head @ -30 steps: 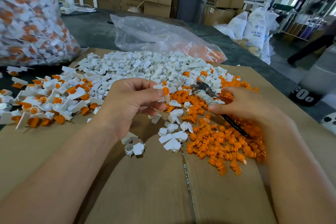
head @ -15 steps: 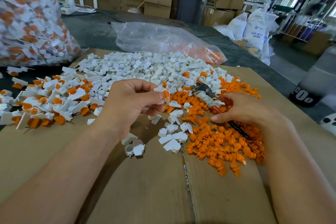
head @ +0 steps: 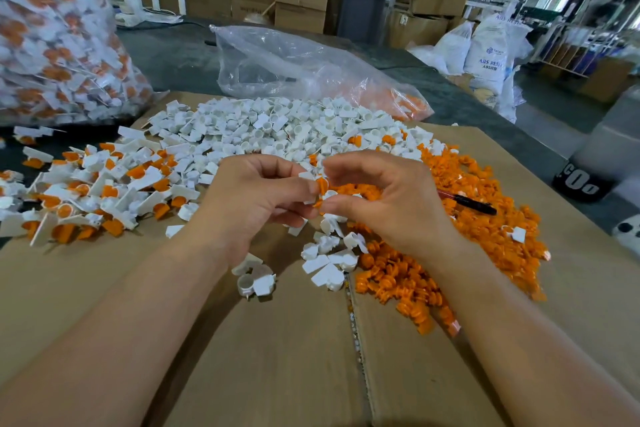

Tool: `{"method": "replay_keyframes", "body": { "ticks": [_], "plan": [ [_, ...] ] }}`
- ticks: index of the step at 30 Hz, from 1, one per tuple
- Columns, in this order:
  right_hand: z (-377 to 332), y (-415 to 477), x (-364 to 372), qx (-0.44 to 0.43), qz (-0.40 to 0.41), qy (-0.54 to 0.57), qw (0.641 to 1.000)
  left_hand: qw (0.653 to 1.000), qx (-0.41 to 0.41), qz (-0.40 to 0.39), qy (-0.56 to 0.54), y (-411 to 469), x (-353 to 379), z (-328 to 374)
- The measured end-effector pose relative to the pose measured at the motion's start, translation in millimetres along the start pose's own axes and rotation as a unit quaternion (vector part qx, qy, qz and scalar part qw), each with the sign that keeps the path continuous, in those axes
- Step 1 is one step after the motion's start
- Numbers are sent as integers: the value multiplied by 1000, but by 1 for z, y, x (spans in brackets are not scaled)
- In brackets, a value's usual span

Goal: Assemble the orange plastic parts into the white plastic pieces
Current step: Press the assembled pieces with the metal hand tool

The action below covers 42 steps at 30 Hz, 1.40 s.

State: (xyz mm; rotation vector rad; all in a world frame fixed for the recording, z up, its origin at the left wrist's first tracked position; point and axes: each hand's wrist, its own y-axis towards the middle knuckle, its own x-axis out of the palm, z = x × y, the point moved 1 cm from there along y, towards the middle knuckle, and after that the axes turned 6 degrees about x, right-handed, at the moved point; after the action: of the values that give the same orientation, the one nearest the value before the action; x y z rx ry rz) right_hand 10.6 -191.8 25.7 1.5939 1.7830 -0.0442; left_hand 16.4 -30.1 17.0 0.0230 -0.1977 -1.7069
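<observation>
Orange part (head: pixel 322 185) in work is at the centre of the view, above the cardboard sheet (head: pixel 277 357). It touches a white piece (head: pixel 307 176) between the two hands. Whether it is fully seated cannot be told. Clock directions below are taken from this point.

1. At 10 o'clock, far out: a clear bag of assembled pieces (head: pixel 52 45), standing on the dark table (head: pixel 173 55).
2. At 9 o'clock: a loose heap of assembled pieces (head: pixel 97 191), white with orange inserts, spread over the left edge of the sheet.
3. Left hand (head: pixel 249 204), immediately at 9 o'clock: fingers curled, thumb and fingers gripping the white piece.
4. At 12 o'clock: the white stock heap (head: pixel 263 128). Behind it lies a crumpled plastic bag (head: pixel 294 62) with some orange parts in its right end.
5. At 6 o'clock: a small cluster of white pieces (head: pixel 329 260), between the two wrists.
6. Right hand (head: pixel 391 201), immediately at 3 o'clock: forefinger and thumb curled in a pinch on the orange part, with the other fingers bent.
7. From 3 to 5 o'clock: the orange stock heap (head: pixel 485 243), touching the cluster. A black pen (head: pixel 467 203) lies on top of it, just beyond the right hand.
8. At 2 o'clock, far out: white sacks (head: pixel 485 55) on the floor.
</observation>
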Motion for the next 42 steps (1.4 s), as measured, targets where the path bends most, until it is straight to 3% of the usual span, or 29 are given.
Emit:
{"method": "replay_keyframes", "body": {
  "ticks": [12,27,42],
  "plan": [
    [6,1,6,-73,7,32,997,1000,4,-3,21,-1,3,1],
    [9,2,7,-130,27,-64,989,1000,-27,-10,8,-2,2,1],
    [7,1,7,-128,21,-73,989,1000,-27,-11,10,-1,0,1]
  ]
}}
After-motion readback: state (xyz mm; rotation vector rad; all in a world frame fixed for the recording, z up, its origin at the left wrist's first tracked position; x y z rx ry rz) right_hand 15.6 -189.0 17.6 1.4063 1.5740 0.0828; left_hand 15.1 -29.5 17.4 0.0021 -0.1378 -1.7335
